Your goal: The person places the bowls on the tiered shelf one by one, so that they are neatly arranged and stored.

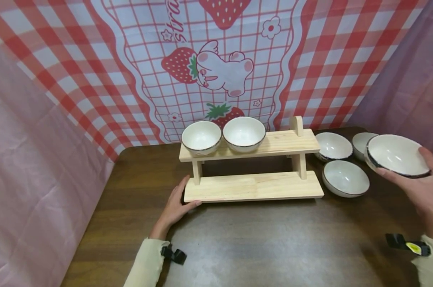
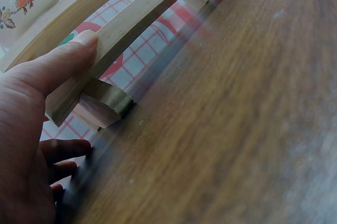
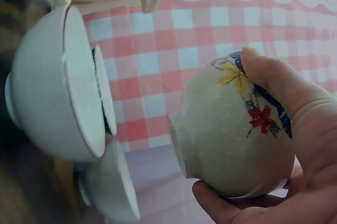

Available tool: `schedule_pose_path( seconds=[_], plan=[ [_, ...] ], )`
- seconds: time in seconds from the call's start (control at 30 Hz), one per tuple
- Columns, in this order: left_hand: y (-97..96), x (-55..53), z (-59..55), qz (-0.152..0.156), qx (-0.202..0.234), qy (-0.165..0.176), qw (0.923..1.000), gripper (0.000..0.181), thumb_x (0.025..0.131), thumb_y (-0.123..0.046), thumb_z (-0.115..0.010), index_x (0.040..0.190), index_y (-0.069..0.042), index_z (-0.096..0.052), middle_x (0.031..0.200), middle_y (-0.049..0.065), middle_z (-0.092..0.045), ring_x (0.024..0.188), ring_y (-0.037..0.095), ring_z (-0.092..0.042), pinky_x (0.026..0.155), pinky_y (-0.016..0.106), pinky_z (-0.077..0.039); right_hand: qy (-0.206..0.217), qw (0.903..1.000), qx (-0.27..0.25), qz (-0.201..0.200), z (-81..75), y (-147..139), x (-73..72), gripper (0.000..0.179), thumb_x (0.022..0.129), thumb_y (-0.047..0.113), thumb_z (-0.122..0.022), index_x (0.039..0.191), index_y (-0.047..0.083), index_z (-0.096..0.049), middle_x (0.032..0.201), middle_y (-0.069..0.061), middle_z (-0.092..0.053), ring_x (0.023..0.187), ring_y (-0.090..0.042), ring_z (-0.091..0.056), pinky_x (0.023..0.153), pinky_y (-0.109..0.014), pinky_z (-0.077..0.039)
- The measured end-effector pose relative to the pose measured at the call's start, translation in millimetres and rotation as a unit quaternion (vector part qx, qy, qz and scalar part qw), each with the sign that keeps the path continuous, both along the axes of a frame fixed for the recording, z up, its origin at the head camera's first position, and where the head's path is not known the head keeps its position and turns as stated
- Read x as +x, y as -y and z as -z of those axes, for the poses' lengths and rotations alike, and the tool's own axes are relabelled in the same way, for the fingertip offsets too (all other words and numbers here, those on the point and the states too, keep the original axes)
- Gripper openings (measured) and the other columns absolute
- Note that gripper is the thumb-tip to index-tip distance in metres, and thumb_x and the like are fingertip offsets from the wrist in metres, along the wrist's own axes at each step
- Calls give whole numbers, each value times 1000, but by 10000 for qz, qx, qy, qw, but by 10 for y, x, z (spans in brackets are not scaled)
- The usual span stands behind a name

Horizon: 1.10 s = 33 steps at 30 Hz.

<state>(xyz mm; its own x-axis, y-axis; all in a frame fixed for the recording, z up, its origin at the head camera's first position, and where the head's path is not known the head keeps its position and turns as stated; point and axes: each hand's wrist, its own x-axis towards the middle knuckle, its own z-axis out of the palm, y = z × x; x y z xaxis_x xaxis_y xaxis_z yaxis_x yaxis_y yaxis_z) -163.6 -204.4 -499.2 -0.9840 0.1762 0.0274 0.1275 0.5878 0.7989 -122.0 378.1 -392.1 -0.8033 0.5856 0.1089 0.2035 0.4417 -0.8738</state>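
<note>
My right hand [image 1: 422, 191] grips a white bowl [image 1: 397, 155] by its rim and side, raised at the right. In the right wrist view this bowl [image 3: 231, 129] shows painted yellow and red flowers and a dark blue rim band. My left hand [image 1: 175, 207] holds the left end of a two-tier wooden rack [image 1: 253, 187], its thumb [image 2: 79, 50] against the lower board's front edge. On the upper tier stand two white bowls, one at the left end [image 1: 202, 137] and one beside it [image 1: 244, 133].
Right of the rack, three more white bowls stand on the brown wooden table [image 1: 252, 239]: a front one [image 1: 345, 179], a back one [image 1: 332, 146] and one [image 1: 361, 143] partly hidden by the held bowl. A red-checked strawberry cloth [image 1: 223, 71] hangs behind.
</note>
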Motion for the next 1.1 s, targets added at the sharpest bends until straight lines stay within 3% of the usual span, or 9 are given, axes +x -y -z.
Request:
schedule_pose_path(
  seconds=[0.2, 0.5, 0.73, 0.93, 1.1],
  plan=[
    [-2, 1, 5, -18, 29, 2, 10000, 99, 82, -38, -81, 160, -17, -25, 165, 12, -31, 149, 40, -31, 118, 64, -27, -96, 9997, 119, -176, -115, 98, -16, 94, 79, 18, -84, 156, 31, -33, 148, 3, -41, 119, 5, -44, 85, 5, -30],
    [-3, -4, 10, -23, 20, 24, 10000, 99, 82, -37, -81, 161, -18, -24, 165, 11, -29, 150, 39, -30, 119, 64, -26, -60, 9984, 463, -312, -208, 198, -38, 94, 75, 22, -88, 154, 34, -38, 147, 7, -47, 117, 11, -45, 85, 5, -29],
    [0, -18, 11, 16, 44, -72, 10000, 98, 82, -38, -81, 160, -14, -25, 162, 16, -34, 146, 41, -35, 117, 64, -29, 177, 9971, 632, -380, -312, 283, -101, 95, 75, 30, -88, 154, 37, -36, 161, -4, -39, 121, 13, -42, 89, 2, -28],
    [1, -12, 7, 6, 81, -46, 10000, 98, 82, -38, -81, 160, -16, -26, 163, 15, -33, 147, 41, -33, 117, 64, -28, 200, 9960, 721, -487, -372, 392, -166, 97, 74, 32, -89, 154, 37, -35, 160, -6, -40, 118, 11, -41, 90, -2, -28],
    [0, -5, 7, -12, 67, -46, 10000, 99, 81, -39, -82, 160, -17, -26, 163, 14, -33, 147, 41, -33, 117, 65, -29, 81, 9956, 618, -695, -396, 468, -203, 96, 73, 29, -90, 154, 34, -38, 149, 4, -48, 112, 9, -43, 82, 1, -30]
  ],
)
